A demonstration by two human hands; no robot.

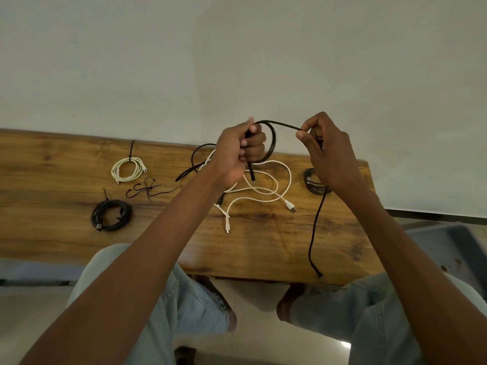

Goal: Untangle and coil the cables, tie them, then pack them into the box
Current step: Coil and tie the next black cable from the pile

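Coiling step: left hand (238,151) grips the first loop of the black cable (272,139), plug end hanging down from the fist.
Right hand (322,148): pinches the same cable just to the right, fingers curled round it.
Span between hands: runs roughly left to right, above the wooden table (263,248).
Free tail: drops from the right hand toward the near table edge, long axis near vertical.
Likely next turn: right hand carries slack left, toward the loop.
Loose white cable (266,191): lies on the table under the hands.

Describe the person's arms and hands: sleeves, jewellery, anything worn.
Both forearms are bare up to the frame edge, with no sleeves in view. The left hand shows no ring, watch or glove. The right hand is also ungloved, with no watch; a small glint near one finger might be a ring, too unclear to confirm.
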